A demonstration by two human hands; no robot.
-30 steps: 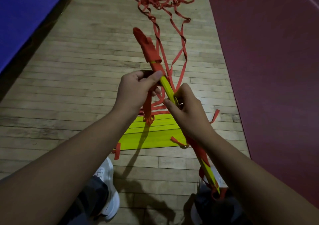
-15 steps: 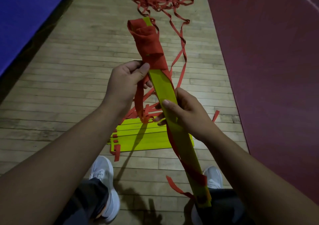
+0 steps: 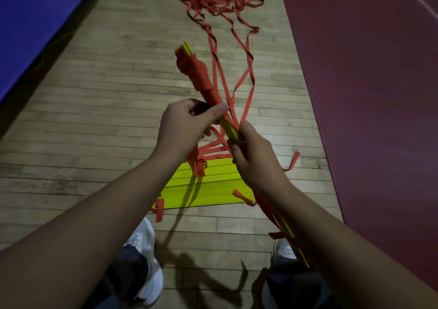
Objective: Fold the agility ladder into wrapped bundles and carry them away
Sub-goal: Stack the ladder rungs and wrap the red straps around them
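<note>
A bundle of yellow ladder rungs (image 3: 229,128) is held edge-on in front of me, its far end wound in red strap (image 3: 198,72). My left hand (image 3: 187,125) grips the bundle just below the red winding, thumb on top. My right hand (image 3: 254,157) grips the rungs lower down, and their near end runs under my right forearm. Loose red straps (image 3: 246,55) trail from the bundle to a tangled heap (image 3: 218,1) far up the floor. Several yellow rungs (image 3: 208,185) lie stacked on the floor below my hands.
I stand on a wooden plank floor (image 3: 94,119), with my white shoes (image 3: 144,244) at the bottom. A blue mat (image 3: 30,19) borders the left side and a dark red mat (image 3: 369,95) the right.
The bundle has turned from flat face up to edge-on between my hands. More red strap lies around its far part, and both hands kept their hold.
</note>
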